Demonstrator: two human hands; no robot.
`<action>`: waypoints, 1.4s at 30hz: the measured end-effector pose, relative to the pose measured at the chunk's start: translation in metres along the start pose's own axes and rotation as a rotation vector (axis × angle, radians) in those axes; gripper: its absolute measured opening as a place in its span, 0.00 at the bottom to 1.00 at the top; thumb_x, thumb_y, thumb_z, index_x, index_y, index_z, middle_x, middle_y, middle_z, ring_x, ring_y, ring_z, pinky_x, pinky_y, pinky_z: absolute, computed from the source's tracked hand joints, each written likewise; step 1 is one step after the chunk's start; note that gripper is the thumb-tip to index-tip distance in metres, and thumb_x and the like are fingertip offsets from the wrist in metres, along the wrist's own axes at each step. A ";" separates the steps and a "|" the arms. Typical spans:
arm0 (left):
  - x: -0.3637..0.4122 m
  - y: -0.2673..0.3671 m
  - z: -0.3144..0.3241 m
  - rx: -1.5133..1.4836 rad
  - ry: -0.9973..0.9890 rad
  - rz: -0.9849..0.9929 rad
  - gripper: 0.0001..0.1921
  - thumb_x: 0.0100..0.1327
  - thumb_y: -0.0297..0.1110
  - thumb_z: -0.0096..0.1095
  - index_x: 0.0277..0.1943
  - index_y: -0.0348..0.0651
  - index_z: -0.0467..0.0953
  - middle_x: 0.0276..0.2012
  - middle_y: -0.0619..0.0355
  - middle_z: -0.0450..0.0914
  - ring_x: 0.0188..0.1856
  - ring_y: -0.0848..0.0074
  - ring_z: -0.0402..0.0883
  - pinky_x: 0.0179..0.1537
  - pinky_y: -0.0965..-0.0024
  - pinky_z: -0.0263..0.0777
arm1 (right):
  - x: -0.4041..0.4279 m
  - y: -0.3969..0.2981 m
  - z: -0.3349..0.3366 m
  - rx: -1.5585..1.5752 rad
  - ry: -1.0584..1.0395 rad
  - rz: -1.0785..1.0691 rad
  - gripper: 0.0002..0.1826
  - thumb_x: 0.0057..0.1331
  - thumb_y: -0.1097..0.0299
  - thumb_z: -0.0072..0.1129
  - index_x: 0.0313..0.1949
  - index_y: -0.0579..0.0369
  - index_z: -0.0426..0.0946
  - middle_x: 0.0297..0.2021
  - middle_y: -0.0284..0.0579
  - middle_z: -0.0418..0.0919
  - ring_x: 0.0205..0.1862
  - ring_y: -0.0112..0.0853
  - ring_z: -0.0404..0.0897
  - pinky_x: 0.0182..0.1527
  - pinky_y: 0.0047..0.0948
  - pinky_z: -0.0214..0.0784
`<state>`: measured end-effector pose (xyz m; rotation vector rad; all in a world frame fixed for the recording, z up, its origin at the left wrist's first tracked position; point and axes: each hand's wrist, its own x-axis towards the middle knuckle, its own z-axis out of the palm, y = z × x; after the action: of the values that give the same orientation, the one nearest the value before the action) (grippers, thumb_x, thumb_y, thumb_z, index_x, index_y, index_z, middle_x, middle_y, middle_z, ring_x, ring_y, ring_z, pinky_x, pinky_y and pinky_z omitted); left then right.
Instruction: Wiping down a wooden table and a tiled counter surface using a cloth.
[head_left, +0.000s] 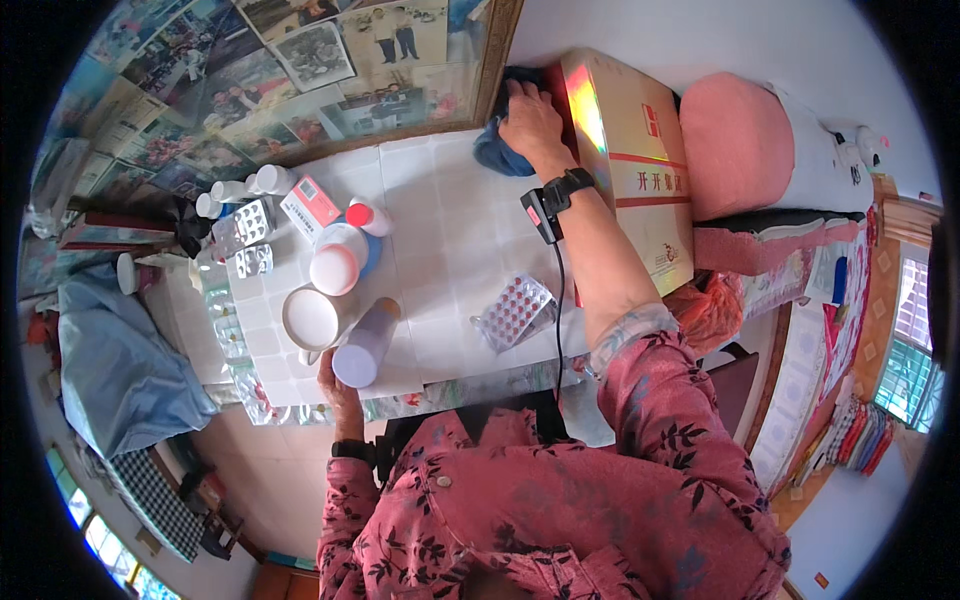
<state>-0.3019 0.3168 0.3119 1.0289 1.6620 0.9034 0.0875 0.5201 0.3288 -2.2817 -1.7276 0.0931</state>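
Note:
My right hand (531, 120) reaches to the back of the table and lies on a dark blue cloth (499, 152), between the picture frame and a large gift box. Whether its fingers grip the cloth cannot be told. At the front edge my left hand (335, 386) is beside a purple-capped bottle (366, 343) and a white mug (311, 319); the bottle and mug partly hide its fingers. Behind the mug stand a bottle with a pink-white lid (334, 268) and a small red-capped white bottle (361, 216). Blister packs of red pills (516, 307) lie at the right front.
The gold and red gift box (637, 172) stands right of my right forearm. Small white bottles (276, 180), a pink and white medicine box (310, 208) and silver blister packs (246, 225) sit at the left back. A black cable (561, 315) hangs from my right wrist across the table.

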 end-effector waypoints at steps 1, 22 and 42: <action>0.002 -0.011 -0.004 -0.003 -0.003 0.002 0.11 0.60 0.39 0.48 0.32 0.38 0.69 0.26 0.65 0.69 0.31 0.85 0.65 0.33 0.80 0.62 | -0.003 -0.002 -0.003 -0.040 -0.010 0.015 0.24 0.48 0.68 0.56 0.46 0.58 0.66 0.42 0.51 0.69 0.44 0.47 0.70 0.41 0.41 0.70; 0.008 -0.005 -0.004 -0.165 -0.201 -0.074 0.13 0.66 0.38 0.44 0.30 0.39 0.69 0.18 0.61 0.71 0.17 0.81 0.72 0.18 0.80 0.65 | -0.180 -0.110 -0.022 0.187 -0.189 0.131 0.32 0.47 0.64 0.61 0.51 0.56 0.59 0.45 0.52 0.64 0.47 0.46 0.68 0.43 0.41 0.66; 0.021 -0.011 -0.011 -0.119 -0.266 -0.047 0.13 0.66 0.39 0.44 0.34 0.37 0.68 0.17 0.60 0.71 0.16 0.81 0.70 0.18 0.80 0.64 | -0.368 0.064 -0.107 0.282 0.405 0.613 0.11 0.53 0.72 0.54 0.38 0.50 0.72 0.29 0.44 0.75 0.26 0.34 0.75 0.29 0.32 0.67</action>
<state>-0.3189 0.3307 0.2985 0.9788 1.3888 0.7881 0.0663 0.1349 0.3723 -2.3234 -0.7380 -0.0069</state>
